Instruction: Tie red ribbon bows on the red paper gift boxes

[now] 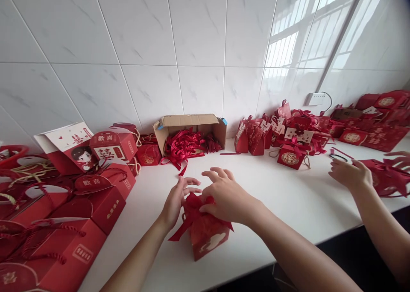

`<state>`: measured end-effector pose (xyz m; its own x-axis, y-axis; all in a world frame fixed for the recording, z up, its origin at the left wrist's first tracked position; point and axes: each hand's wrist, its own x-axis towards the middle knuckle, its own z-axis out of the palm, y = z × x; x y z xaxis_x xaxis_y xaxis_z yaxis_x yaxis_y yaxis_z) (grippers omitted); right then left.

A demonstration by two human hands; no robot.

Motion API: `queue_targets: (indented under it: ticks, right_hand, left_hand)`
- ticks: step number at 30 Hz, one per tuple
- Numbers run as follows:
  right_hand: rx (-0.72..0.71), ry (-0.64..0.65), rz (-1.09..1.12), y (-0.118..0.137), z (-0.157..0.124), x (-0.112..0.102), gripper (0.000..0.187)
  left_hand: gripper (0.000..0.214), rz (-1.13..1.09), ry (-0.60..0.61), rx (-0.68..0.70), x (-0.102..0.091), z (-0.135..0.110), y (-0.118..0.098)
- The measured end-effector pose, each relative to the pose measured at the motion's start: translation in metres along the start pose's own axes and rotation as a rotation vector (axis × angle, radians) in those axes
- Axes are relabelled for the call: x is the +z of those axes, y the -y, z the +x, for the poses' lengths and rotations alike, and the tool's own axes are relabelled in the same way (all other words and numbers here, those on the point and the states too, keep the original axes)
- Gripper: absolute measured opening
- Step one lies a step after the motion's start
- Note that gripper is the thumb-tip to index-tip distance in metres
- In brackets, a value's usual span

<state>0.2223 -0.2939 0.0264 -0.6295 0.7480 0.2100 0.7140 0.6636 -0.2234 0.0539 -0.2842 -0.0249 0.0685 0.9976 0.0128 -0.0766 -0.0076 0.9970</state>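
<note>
A small red gift box (208, 238) with a pale printed figure stands on the white counter before me. On its top sits a red ribbon bow (192, 211), one tail hanging to the left. At the bow's left side is my left hand (174, 202), fingers curved and apart, with nothing visible in it. From the right, my right hand (227, 194) reaches over the box, its thumb and forefinger at a loop of the bow; the fingertips partly hide the ribbon there.
Larger red boxes with rope handles (105, 198) crowd the left. A cardboard box (188, 120) of red ribbons stands by the tiled wall. Finished-looking small boxes (256, 138) sit back right. At the right edge, another person's hands (352, 174) are at a red box (381, 176).
</note>
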Motion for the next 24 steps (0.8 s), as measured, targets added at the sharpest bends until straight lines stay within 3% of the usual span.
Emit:
queue_targets:
  ticks: [4,6,11,14,16,19,21,24]
  right_hand:
    - [0.028,0.017,-0.040,-0.007,0.000,0.001,0.015]
    - [0.108,0.031,-0.068,-0.020,0.001,0.002,0.016]
    - [0.581,-0.022,-0.166,-0.093,-0.001,-0.018,0.015]
    - [0.885,-0.193,-0.268,-0.139,-0.006,-0.035,0.030]
    - [0.983,-0.304,-0.295,-0.158,-0.009,-0.035,0.036]
    - [0.807,-0.303,-0.246,-0.165,-0.007,-0.006,0.037]
    - [0.615,-0.204,-0.189,-0.161,-0.003,0.026,0.037]
    - [0.455,-0.089,-0.112,-0.154,0.001,0.070,0.039]
  left_hand:
    - [0.052,0.130,-0.047,0.047,-0.006,0.006,0.007]
    - [0.050,0.201,-0.066,0.084,-0.009,0.007,0.011]
    - [0.045,0.475,-0.076,0.191,-0.010,0.004,0.013]
    - [0.045,0.603,-0.116,0.213,-0.010,0.000,0.011]
    - [0.042,0.678,-0.116,0.214,-0.010,-0.003,0.009]
    - [0.037,0.733,-0.058,0.219,-0.009,-0.003,0.007]
    - [0.035,0.756,-0.034,0.223,-0.006,-0.001,0.005]
    - [0.028,0.821,-0.054,0.253,-0.002,-0.002,0.000]
